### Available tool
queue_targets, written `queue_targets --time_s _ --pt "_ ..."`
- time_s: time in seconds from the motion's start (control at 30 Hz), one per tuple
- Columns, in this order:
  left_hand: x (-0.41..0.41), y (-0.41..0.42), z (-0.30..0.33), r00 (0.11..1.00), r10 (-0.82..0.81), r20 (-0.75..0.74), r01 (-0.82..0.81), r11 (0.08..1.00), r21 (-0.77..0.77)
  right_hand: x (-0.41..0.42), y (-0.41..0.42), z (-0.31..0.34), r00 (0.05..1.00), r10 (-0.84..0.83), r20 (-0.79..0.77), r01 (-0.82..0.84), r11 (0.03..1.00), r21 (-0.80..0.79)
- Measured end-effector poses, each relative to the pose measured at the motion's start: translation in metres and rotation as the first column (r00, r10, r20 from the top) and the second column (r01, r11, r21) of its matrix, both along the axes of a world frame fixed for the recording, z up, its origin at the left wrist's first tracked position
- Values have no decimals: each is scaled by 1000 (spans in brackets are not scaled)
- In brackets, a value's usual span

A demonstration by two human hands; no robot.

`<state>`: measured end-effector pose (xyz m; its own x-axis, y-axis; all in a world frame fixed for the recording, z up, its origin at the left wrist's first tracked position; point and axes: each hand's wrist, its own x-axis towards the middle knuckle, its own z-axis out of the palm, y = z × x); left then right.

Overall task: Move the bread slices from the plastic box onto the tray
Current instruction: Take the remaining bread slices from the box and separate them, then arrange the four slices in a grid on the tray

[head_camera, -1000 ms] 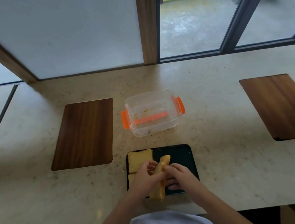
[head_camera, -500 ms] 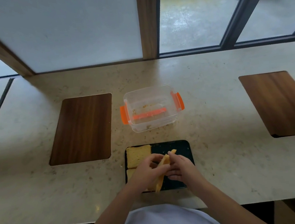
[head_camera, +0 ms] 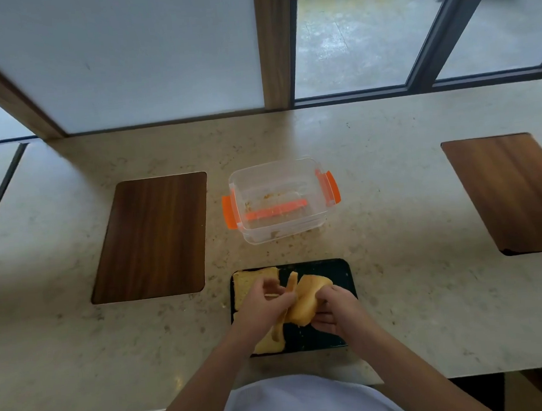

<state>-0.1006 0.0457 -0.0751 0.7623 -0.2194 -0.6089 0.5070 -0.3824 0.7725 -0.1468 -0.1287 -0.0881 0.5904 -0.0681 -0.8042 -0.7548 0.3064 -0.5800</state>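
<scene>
The black tray (head_camera: pixel 339 269) lies at the near edge of the counter. One bread slice (head_camera: pixel 248 280) lies flat in its far left corner, and another (head_camera: pixel 269 345) shows at the near left under my wrist. Over the tray my left hand (head_camera: pixel 261 306) pinches a thin slice (head_camera: pixel 290 283) held on edge, while my right hand (head_camera: pixel 334 310) grips a second slice (head_camera: pixel 305 301) that is peeling away to the right. The clear plastic box (head_camera: pixel 279 201) with orange clips stands behind the tray, holding only crumbs.
A dark wooden board (head_camera: pixel 150 237) is set into the stone counter left of the box, and another board (head_camera: pixel 515 192) lies at the far right. Window frames and glass run along the back edge. My white shirt shows at the bottom.
The bread held on edge between both hands has come apart into two slices, my right hand drawing one to the right. The camera tilted slightly, so everything shifted up in view.
</scene>
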Motion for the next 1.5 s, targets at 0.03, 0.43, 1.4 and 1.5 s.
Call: queue_targets --time_s 0.03,0.43,1.4,1.5 --pt "0 0 -3 1000 -13 -6 13 999 31 -2 0 1 1000 17 19 -16 1000 -6" --pt "5 14 -16 941 332 -64 -325 940 104 -1 -5 -9 961 -270 -64 271 963 9" --pt "1 14 -18 963 263 -61 -255 960 114 -1 -23 -16 986 10 165 58 912 -405" --pt "1 13 -15 960 266 -84 -258 961 97 17 -37 -15 916 393 76 -251 714 -654"
